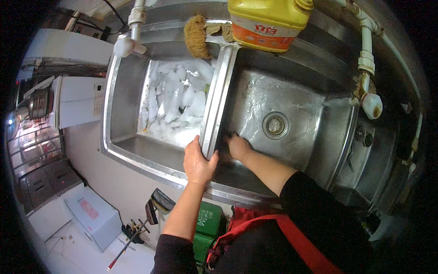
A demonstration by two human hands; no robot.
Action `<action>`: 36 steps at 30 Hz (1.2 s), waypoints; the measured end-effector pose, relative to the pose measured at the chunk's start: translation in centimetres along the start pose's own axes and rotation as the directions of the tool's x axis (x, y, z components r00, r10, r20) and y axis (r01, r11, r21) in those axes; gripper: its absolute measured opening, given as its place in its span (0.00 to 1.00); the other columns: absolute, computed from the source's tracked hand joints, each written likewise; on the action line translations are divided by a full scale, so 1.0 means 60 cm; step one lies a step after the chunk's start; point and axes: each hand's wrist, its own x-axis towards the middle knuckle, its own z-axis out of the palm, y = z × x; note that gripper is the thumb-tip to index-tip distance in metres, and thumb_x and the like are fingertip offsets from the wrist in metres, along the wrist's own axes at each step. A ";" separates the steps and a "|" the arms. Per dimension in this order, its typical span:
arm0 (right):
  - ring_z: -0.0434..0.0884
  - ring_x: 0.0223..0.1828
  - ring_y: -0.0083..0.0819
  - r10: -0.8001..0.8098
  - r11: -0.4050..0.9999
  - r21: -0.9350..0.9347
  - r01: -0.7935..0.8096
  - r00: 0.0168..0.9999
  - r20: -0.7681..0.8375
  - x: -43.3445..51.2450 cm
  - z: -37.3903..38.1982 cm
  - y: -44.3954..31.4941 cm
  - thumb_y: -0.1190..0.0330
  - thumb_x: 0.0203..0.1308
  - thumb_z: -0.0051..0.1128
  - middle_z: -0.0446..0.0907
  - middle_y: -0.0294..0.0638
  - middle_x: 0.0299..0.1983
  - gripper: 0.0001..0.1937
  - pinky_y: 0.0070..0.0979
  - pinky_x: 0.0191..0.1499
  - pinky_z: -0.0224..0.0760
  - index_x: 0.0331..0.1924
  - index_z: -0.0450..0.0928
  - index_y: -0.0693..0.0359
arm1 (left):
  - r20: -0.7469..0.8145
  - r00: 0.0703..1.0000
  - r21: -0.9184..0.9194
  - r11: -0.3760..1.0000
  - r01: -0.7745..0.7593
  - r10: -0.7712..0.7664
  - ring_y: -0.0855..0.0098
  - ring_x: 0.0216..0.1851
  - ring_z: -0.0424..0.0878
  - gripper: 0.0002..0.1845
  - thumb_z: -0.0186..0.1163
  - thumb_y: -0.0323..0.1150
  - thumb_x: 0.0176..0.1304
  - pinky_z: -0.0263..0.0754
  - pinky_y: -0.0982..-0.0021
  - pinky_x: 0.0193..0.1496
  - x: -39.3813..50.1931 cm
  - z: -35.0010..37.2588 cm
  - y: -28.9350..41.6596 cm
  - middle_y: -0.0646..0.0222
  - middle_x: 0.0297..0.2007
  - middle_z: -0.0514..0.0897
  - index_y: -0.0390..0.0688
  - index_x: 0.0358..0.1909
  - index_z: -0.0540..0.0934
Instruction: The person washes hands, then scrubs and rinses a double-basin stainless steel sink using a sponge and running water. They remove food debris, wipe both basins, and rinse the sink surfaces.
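My left hand [199,164] straddles the near end of the metal divider [216,99] between two stainless steel sink basins, fingers on one side and thumb on the other. In the right basin [291,89], my right hand [238,146] reaches down by the divider's wall; its fingers are blurred, and whether they hold anything cannot be told. A round drain strainer [275,125] lies beyond that hand. Water runs from the right tap [371,105] along the basin's wall. The left basin [126,85] contains pale, translucent pieces that look like ice or plastic [174,92], with green bits among them.
A yellow detergent jug [270,25], a brown scrubbing pad [196,36] and a cloth [220,30] sit on the far rim. Another tap [125,47] overhangs the left basin. Below are a green bin [208,219], a broom or dustpan [150,212] and a pale box [94,214].
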 end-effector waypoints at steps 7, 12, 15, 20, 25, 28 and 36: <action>0.77 0.42 0.48 -0.059 0.994 -0.082 0.071 0.988 0.142 -0.207 -0.013 0.181 0.67 0.52 0.61 0.72 0.48 0.44 0.17 0.40 0.45 0.72 0.48 0.76 0.49 | 0.015 1.000 0.004 1.000 -0.012 0.012 0.52 0.53 0.71 0.40 0.67 0.41 0.46 0.69 0.59 0.55 -0.003 -0.001 -0.005 0.51 0.49 0.75 0.34 0.60 0.65; 0.74 0.50 0.47 0.514 0.813 -0.122 -0.569 0.800 -0.310 -0.244 -0.138 0.341 0.67 0.61 0.52 0.72 0.52 0.49 0.18 0.40 0.50 0.71 0.55 0.70 0.56 | 0.031 0.999 -0.031 1.000 -0.005 0.006 0.52 0.53 0.71 0.39 0.67 0.40 0.46 0.69 0.59 0.55 -0.002 -0.005 -0.006 0.51 0.49 0.74 0.34 0.60 0.64; 0.71 0.55 0.51 0.600 0.716 0.108 -0.690 0.529 -0.600 -0.117 -0.231 0.372 0.65 0.60 0.55 0.70 0.56 0.54 0.23 0.42 0.56 0.67 0.60 0.67 0.55 | 0.051 0.999 -0.021 1.000 0.014 -0.013 0.52 0.53 0.71 0.39 0.67 0.40 0.46 0.69 0.59 0.55 -0.001 -0.007 -0.005 0.50 0.50 0.74 0.34 0.60 0.65; 0.75 0.53 0.49 0.411 0.912 0.250 -0.326 0.691 -0.595 0.112 -0.310 0.292 0.64 0.54 0.63 0.75 0.54 0.49 0.19 0.38 0.53 0.69 0.51 0.75 0.56 | 0.051 0.998 -0.013 1.000 0.025 -0.025 0.52 0.54 0.71 0.39 0.67 0.40 0.46 0.69 0.59 0.55 0.003 -0.002 -0.003 0.51 0.50 0.74 0.34 0.59 0.65; 0.74 0.53 0.53 0.224 0.974 0.154 -0.166 0.804 -0.551 0.242 -0.208 0.095 0.73 0.52 0.59 0.73 0.55 0.51 0.23 0.41 0.56 0.69 0.55 0.73 0.54 | 0.041 0.999 -0.007 1.000 0.012 -0.012 0.52 0.54 0.71 0.39 0.67 0.41 0.46 0.68 0.58 0.56 0.002 0.000 -0.003 0.51 0.51 0.74 0.33 0.59 0.65; 0.72 0.55 0.52 0.226 0.974 0.110 -0.198 0.897 -0.381 0.189 -0.170 0.071 0.74 0.53 0.53 0.72 0.56 0.51 0.22 0.40 0.57 0.69 0.56 0.72 0.60 | 0.040 0.999 -0.008 1.000 -0.004 0.005 0.51 0.53 0.71 0.38 0.66 0.41 0.47 0.69 0.57 0.54 0.003 0.000 -0.004 0.51 0.49 0.74 0.33 0.59 0.65; 0.74 0.55 0.51 0.034 0.996 0.071 -0.048 0.982 0.185 -0.012 0.067 -0.007 0.67 0.53 0.55 0.70 0.57 0.57 0.22 0.39 0.56 0.70 0.55 0.73 0.57 | -0.007 1.000 0.034 0.999 -0.026 0.027 0.51 0.50 0.72 0.39 0.67 0.42 0.47 0.71 0.57 0.52 -0.003 0.005 -0.006 0.51 0.45 0.76 0.34 0.60 0.65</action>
